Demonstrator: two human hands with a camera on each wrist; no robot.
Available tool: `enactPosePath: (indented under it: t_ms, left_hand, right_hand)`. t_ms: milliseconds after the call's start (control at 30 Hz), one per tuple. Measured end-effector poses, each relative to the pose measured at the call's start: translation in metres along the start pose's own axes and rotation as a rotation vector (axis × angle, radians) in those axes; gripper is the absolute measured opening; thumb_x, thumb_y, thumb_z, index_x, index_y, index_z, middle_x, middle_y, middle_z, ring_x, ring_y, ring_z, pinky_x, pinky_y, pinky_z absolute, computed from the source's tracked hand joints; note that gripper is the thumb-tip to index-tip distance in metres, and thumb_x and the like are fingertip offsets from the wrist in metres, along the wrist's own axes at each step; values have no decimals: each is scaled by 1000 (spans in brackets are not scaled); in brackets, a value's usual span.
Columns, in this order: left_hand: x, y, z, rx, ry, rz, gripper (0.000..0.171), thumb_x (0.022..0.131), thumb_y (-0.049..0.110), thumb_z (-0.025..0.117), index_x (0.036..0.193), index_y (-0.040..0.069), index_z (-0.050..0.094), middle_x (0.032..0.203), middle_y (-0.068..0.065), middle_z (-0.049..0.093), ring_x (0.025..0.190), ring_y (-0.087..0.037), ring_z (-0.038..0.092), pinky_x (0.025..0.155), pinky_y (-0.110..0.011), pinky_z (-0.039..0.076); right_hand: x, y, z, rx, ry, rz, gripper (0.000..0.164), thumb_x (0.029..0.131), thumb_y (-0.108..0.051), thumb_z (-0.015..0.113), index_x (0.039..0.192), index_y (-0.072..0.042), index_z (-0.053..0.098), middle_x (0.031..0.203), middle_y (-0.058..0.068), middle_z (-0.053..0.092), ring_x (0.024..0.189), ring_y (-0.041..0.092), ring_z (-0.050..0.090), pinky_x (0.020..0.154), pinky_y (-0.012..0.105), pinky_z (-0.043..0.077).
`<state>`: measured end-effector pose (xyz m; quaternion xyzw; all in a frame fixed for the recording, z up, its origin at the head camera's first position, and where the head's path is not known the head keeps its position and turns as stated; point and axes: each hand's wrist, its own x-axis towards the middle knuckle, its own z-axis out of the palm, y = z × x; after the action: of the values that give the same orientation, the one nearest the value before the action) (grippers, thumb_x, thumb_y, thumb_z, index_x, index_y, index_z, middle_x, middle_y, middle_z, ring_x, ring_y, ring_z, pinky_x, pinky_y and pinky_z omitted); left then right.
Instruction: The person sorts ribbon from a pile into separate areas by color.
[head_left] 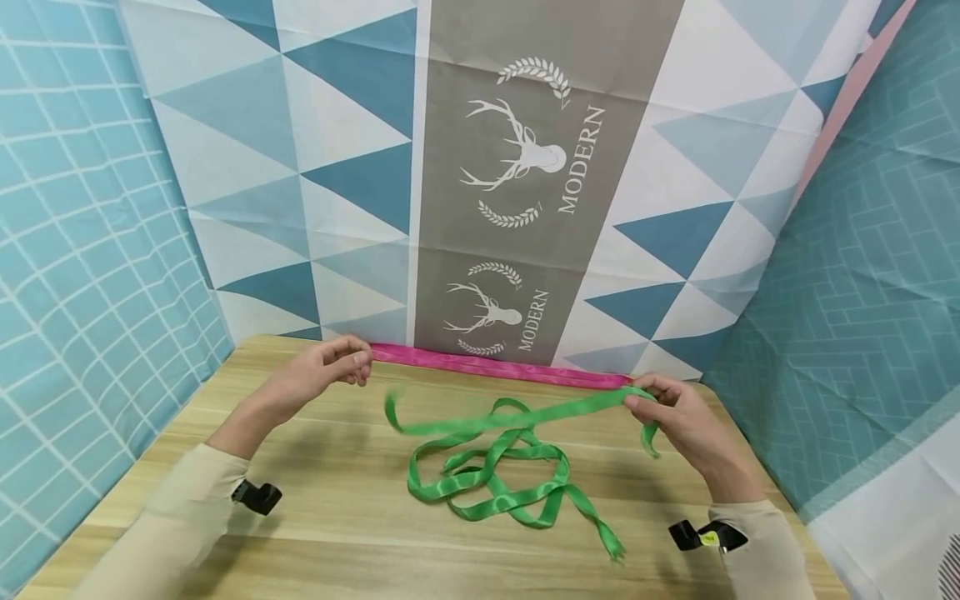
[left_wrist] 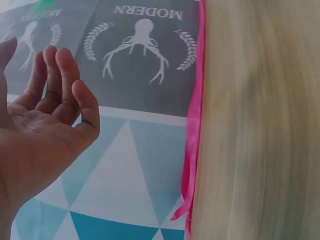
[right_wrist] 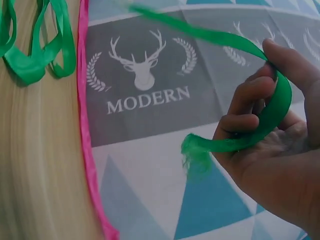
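My right hand (head_left: 678,417) pinches a green ribbon (right_wrist: 277,107) between thumb and fingers, close to its frayed end (right_wrist: 197,150), which dangles past the palm. From there the ribbon (head_left: 555,412) stretches leftward in the air, and its far end curls up, blurred. My left hand (left_wrist: 55,112) holds nothing; its fingers are loosely bent. A pink ribbon (head_left: 480,364) lies along the back of the table, reaching in the head view from the left fingertips to the right hand. More green ribbon (head_left: 498,492) lies in loose loops on the table between my arms.
The wooden table (head_left: 360,533) ends at a patterned backdrop (head_left: 352,167) with triangles and deer heads. Blue tiled sheeting (head_left: 90,208) stands on the left, teal sheeting (head_left: 847,275) on the right. A black wrist camera (head_left: 257,497) sits at my left cuff.
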<state>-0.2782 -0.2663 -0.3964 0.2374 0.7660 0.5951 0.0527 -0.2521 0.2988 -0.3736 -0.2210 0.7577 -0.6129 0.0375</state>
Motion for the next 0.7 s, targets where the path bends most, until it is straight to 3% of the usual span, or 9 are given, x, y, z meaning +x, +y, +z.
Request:
enactPosePath:
  t_ms: [100,200,300,400,567,633,700]
  left_hand:
    - [5,1,8,64,7,-18,33,106,35,56,122,6,59,109,-20,62,101,-38,61,89,-37,50]
    - [13,9,28,131,-14,10,32,105,37,59,124,12,61,111,-12,65,102,-33,62,89,-38,51]
    - [25,22,62,189,-71,69,30,103,39,62,124,18,64,114,-4,66,106,-26,63,91,-41,52]
    - [40,34,105,204,-170,120,33,102,42,62,129,24,63,122,5,64,114,-19,60,94,-44,50]
    - [57,45,169,126,-383,181,45,103,50,56,145,33,53,140,15,54,131,-13,49,105,-44,41]
    - [60,46,184,37,-458,200,42,104,47,56,143,30,55,142,12,54,134,-16,48,107,-44,39]
    - [59,47,190,-82,-499,196,35,104,40,59,134,23,61,139,5,60,132,-20,52,108,-46,39]
  right_hand:
    - [4,-9,11,-114,-2,29,15,100,-11,67,110,0,65,81,7,55,74,23,50,68,37,49]
    - [9,-20,24,-203,-27,31,18,100,-18,69,111,-5,68,82,13,57,72,27,52,67,38,50]
    - [15,-34,42,-214,-91,-11,17,102,-20,66,113,-7,69,83,16,56,71,31,52,65,40,50]
    - [19,-49,60,-177,-168,-66,15,104,-18,62,112,-7,68,85,17,55,73,33,52,66,41,50]
    - [21,-67,82,-163,-243,-131,10,104,-15,62,108,-10,70,82,15,59,70,31,53,63,38,49]
    - [20,-70,86,-165,-255,-147,10,104,-12,61,107,-9,70,82,15,60,67,31,53,61,38,49]
    - [19,-72,85,-166,-252,-151,10,104,-10,61,106,-7,69,80,15,60,66,32,52,60,37,49]
